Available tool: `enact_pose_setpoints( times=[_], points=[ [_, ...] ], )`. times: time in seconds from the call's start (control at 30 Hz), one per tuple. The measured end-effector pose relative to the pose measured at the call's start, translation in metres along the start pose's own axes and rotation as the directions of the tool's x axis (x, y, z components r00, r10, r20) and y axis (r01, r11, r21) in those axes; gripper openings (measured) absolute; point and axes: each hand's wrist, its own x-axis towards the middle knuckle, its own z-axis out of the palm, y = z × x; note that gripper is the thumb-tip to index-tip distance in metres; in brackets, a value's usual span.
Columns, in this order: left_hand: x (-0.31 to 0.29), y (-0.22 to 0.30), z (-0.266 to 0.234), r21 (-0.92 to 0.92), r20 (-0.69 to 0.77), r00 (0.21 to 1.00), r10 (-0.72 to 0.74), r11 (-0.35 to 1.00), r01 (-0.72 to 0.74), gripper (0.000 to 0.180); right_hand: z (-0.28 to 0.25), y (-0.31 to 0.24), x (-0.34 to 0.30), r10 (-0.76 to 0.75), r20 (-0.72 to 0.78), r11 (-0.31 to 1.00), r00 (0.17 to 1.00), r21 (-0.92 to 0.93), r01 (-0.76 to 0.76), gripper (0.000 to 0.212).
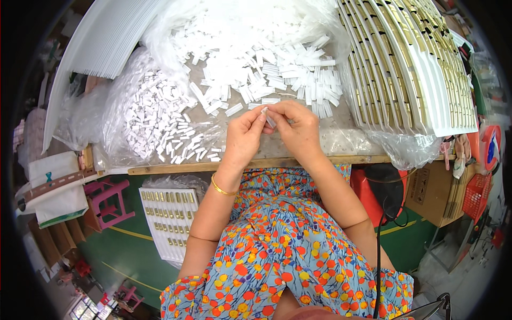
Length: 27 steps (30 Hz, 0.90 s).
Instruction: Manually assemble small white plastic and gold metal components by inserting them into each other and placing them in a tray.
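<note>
View from above a person seated at a wooden table (176, 168). At far left, one fanned stack of white trays (106, 37) leans past the table's edge. Next, one clear plastic bag (120, 114) spills small white plastic pieces (160, 114), too many to count. Below the table edge, one pink stool (106, 202) stands on the green floor beside one white tray of gold clips (170, 224).

At centre, two hands meet above the table. The left hand (242, 136), wearing one gold bangle (221, 188), pinches one small white piece (266, 114) by its fingertips. The right hand (298, 128) grips the same piece from the other side. Behind them lies one large heap of white pieces (277, 69), uncountable.

At right, one overlapping row of white trays with gold clips (410, 69) fans outward. Beyond, one red basket (477, 194).
</note>
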Motion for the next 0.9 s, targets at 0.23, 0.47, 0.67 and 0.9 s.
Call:
enact_pose_setpoints(
  times=[0.23,0.47,0.67,0.9],
  points=[
    [-0.002,-0.002,-0.001,-0.048,-0.033,0.997,0.071,0.996,-0.073,0.025,0.000,-0.008,0.001,-0.053,0.014,0.998,0.999,-0.040,0.053,0.011],
    [0.002,-0.009,-0.010,-0.351,0.001,0.996,-0.092,0.932,0.086,0.025,-0.001,-0.009,0.006,-0.079,0.130,0.996,0.988,-0.036,0.084,0.010],
    [0.005,-0.008,-0.012,-0.411,-0.103,0.991,-0.090,0.911,0.041,0.022,-0.016,-0.004,-0.004,0.303,0.134,0.945,0.944,0.082,-0.315,0.015],
    [0.003,-0.009,-0.008,-0.339,-0.139,0.990,0.028,0.938,-0.074,0.020,-0.009,-0.010,-0.009,0.525,0.421,0.761,0.740,0.158,-0.630,0.021]
  ],
)
